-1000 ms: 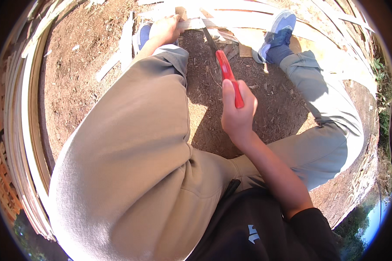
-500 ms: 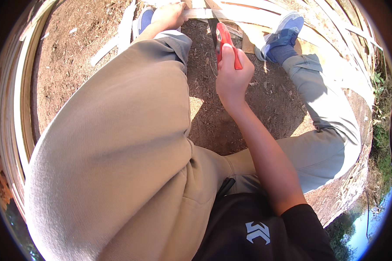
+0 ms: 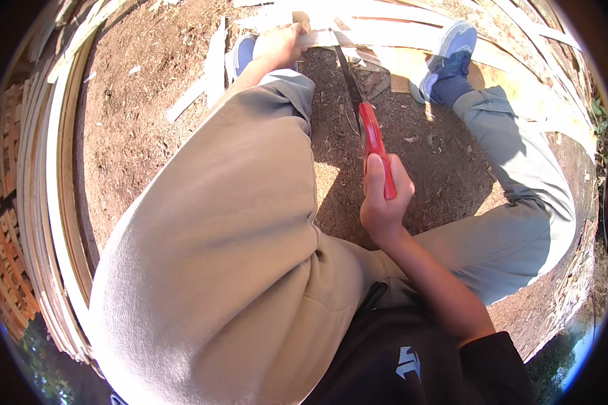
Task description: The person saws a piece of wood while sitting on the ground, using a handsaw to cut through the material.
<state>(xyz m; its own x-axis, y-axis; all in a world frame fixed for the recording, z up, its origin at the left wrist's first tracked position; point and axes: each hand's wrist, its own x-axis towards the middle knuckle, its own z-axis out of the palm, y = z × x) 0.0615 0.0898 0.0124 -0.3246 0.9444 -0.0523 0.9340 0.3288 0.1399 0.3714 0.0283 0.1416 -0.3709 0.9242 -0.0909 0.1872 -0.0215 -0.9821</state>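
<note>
My right hand (image 3: pixel 387 199) is closed round the red handle of a handsaw (image 3: pixel 373 131), held between my legs. Its dark blade slants up and away, and the far end meets a pale wooden strip (image 3: pixel 365 39) at the top of the view. On that strip, left of the blade, my left hand (image 3: pixel 277 47) presses down with its fingers closed over the wood. Glare washes out part of the wood there, and my left fingertips are hard to make out. The left hand is beside my left shoe (image 3: pixel 245 52).
More pale strips and boards (image 3: pixel 513 74) lie at the top and right, near my right shoe (image 3: pixel 456 48). Long planks (image 3: pixel 61 175) are stacked at the left, beside a pile of reddish-brown pieces (image 3: pixel 10 253). Brown soil (image 3: pixel 148 88) with wood scraps is underfoot.
My right hand has drawn the saw back toward my body, so more of the blade shows. The left hand stays on the strip. The whole view has shifted slightly.
</note>
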